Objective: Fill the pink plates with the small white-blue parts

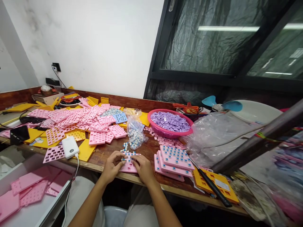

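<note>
A pink board with square recesses (130, 168) lies at the table's front edge, with small blue-and-white pieces in its far rows. My left hand (113, 166) curves over its left side, thumb and fingers bent close together at the far part. From the right, my right hand (143, 167) reaches over the same board with its fingertips pressed together. Whatever either set of fingertips grips is too small to make out. Just beyond the board, loose blue-and-white pieces (125, 146) spill beside a clear plastic bag (135, 134) full of them.
Stacked pink boards with blue pieces (176, 156) stand to the right. Behind them is a pink basket (151, 121) of purple tiles. A white power bank (70, 147) and piled pink boards (68, 118) lie left. A black-handled tool (214, 186) rests on yellow boards at right.
</note>
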`<state>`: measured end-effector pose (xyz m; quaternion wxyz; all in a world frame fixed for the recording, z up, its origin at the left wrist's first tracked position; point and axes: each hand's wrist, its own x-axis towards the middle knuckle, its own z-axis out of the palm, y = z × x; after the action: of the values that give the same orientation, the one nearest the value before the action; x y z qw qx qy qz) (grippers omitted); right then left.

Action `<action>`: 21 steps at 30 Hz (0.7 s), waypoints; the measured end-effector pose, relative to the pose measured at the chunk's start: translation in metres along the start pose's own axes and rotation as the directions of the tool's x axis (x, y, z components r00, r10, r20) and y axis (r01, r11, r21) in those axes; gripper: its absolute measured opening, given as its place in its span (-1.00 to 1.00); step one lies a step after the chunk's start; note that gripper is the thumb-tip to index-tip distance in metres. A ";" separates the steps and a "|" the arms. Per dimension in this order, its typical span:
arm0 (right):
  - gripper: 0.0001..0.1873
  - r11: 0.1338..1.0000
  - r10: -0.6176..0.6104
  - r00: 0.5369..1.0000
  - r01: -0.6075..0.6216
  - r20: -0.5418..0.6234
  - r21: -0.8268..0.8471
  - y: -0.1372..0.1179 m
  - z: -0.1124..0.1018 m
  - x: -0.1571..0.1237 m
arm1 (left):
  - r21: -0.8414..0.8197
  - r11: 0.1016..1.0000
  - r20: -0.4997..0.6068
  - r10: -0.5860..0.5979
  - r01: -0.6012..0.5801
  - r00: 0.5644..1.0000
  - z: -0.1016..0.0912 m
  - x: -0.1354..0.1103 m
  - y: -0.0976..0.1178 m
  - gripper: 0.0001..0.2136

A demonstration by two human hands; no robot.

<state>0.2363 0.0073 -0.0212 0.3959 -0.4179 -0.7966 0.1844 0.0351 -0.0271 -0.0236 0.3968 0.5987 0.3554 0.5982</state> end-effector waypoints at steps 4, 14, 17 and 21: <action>-0.90 0.999 0.021 0.999 -0.022 -0.027 -0.037 0.001 0.001 0.001 | -0.009 1.000 -0.027 -0.022 0.022 0.999 -0.002 -0.002 -0.003 -0.79; -0.88 0.998 0.024 1.000 -0.023 0.011 -0.067 0.001 -0.001 0.001 | 0.162 0.987 0.001 -0.026 0.026 1.000 -0.007 -0.005 -0.005 -0.78; -0.86 0.995 0.017 1.000 -0.014 0.023 -0.101 0.000 -0.002 0.001 | 0.156 0.988 0.018 -0.012 0.009 1.000 -0.005 -0.005 -0.004 -0.76; -0.83 0.971 -0.018 0.999 0.029 0.047 -0.236 -0.005 -0.002 -0.001 | 0.204 0.979 0.011 0.013 -0.015 1.000 0.001 -0.005 0.001 -0.80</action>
<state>0.2356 0.0039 -0.0174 0.3278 -0.4484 -0.8264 0.0929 0.0354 -0.0318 -0.0251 0.3308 0.6418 0.4088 0.5582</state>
